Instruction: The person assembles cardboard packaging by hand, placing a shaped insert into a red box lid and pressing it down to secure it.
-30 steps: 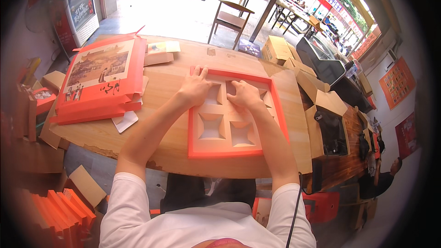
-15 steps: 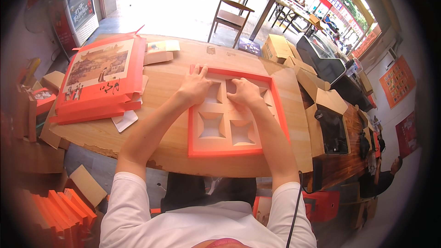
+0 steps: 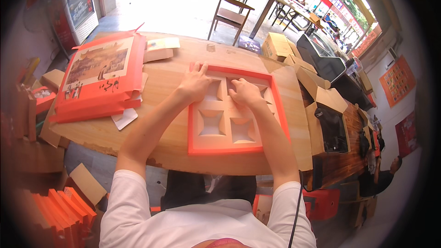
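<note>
A shallow red box (image 3: 228,150) lies on the table in front of me. A pale cardboard insert (image 3: 227,110) with several square openings sits inside it. My left hand (image 3: 196,85) grips the box's far left corner. Its fingers lie over the rim and its thumb is at the opening there. My right hand (image 3: 245,93) rests on the insert at the neighbouring far opening, thumb and index finger apart, the other fingers curled and partly hidden. To the left lies a red lid (image 3: 96,72) with a landscape picture and unfolded edge flaps.
The wooden table (image 3: 161,142) has a worn near edge. Small cartons (image 3: 158,55) and a white card (image 3: 124,118) are beside the lid. Open cardboard boxes (image 3: 328,98) stand at right. Red folded boxes (image 3: 59,211) are stacked at lower left. A chair (image 3: 232,17) stands beyond the table.
The box and both hands stay in nearly the same place. My right thumb and fingers have shifted slightly at the opening. The view has tilted a little.
</note>
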`<state>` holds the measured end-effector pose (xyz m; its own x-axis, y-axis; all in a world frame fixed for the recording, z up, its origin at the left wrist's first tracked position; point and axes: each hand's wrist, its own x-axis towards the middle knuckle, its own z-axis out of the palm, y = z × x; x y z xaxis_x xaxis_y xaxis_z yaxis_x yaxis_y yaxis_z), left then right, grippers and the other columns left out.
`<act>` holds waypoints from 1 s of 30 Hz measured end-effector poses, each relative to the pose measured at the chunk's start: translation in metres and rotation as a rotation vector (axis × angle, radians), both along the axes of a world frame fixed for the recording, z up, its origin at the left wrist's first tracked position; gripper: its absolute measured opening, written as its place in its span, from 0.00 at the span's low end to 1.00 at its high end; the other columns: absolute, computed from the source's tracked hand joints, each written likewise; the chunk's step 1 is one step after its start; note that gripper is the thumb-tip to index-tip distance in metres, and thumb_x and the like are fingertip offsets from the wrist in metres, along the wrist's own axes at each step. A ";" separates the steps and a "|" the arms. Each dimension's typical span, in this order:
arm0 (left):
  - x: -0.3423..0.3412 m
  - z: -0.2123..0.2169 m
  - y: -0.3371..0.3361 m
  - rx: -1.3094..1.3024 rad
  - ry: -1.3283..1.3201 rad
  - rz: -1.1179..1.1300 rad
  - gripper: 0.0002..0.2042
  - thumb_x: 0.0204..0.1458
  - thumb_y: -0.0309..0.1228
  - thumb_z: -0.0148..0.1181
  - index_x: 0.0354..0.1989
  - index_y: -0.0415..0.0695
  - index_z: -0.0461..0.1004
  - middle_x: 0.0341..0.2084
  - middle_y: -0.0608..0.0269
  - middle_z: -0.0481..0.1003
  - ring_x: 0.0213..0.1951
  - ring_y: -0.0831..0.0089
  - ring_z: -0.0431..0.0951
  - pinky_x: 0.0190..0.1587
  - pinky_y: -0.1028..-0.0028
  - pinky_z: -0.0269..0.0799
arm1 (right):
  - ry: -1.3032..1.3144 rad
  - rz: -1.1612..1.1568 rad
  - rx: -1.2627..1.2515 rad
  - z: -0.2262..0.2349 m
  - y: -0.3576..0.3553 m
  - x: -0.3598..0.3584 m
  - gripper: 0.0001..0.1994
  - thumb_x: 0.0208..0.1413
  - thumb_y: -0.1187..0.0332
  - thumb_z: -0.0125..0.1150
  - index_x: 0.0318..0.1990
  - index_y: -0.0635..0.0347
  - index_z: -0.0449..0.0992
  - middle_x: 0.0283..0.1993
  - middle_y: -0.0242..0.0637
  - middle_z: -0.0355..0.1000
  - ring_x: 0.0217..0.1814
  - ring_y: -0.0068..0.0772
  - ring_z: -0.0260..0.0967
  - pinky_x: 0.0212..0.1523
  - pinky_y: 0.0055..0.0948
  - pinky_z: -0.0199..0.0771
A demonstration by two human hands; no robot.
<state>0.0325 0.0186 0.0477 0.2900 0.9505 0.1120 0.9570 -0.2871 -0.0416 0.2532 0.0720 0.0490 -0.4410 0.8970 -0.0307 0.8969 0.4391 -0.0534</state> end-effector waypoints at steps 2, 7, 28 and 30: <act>-0.002 -0.003 -0.002 0.009 0.005 -0.013 0.24 0.51 0.29 0.62 0.59 0.54 0.80 0.74 0.42 0.55 0.74 0.44 0.55 0.70 0.50 0.61 | 0.044 0.081 0.004 -0.003 -0.004 0.008 0.23 0.65 0.55 0.57 0.62 0.54 0.76 0.61 0.44 0.74 0.64 0.48 0.73 0.62 0.45 0.76; 0.000 -0.001 -0.001 -0.045 0.074 -0.001 0.22 0.53 0.30 0.60 0.59 0.53 0.80 0.74 0.41 0.56 0.74 0.44 0.55 0.70 0.49 0.62 | 0.236 0.211 0.187 0.018 -0.063 0.031 0.19 0.65 0.60 0.59 0.60 0.56 0.77 0.59 0.42 0.75 0.60 0.47 0.75 0.57 0.43 0.77; -0.027 0.035 0.004 0.127 -0.415 0.149 0.21 0.55 0.32 0.58 0.58 0.40 0.72 0.50 0.47 0.78 0.55 0.51 0.78 0.57 0.56 0.75 | 0.386 0.334 0.409 -0.024 -0.171 0.109 0.24 0.44 0.71 0.76 0.53 0.56 0.79 0.49 0.38 0.75 0.54 0.47 0.72 0.57 0.46 0.70; -0.058 0.026 0.015 0.273 -0.486 0.198 0.23 0.51 0.32 0.61 0.57 0.41 0.72 0.47 0.46 0.80 0.50 0.47 0.81 0.53 0.54 0.77 | 0.379 0.308 0.374 -0.018 -0.150 0.113 0.22 0.48 0.72 0.74 0.54 0.56 0.80 0.51 0.40 0.75 0.56 0.48 0.71 0.59 0.46 0.69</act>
<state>-0.0258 0.0331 0.0735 -0.0360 0.8993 0.4359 0.9191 -0.1415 0.3678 0.3663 -0.0777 0.0310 -0.6004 0.6462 0.4711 0.6743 0.7258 -0.1362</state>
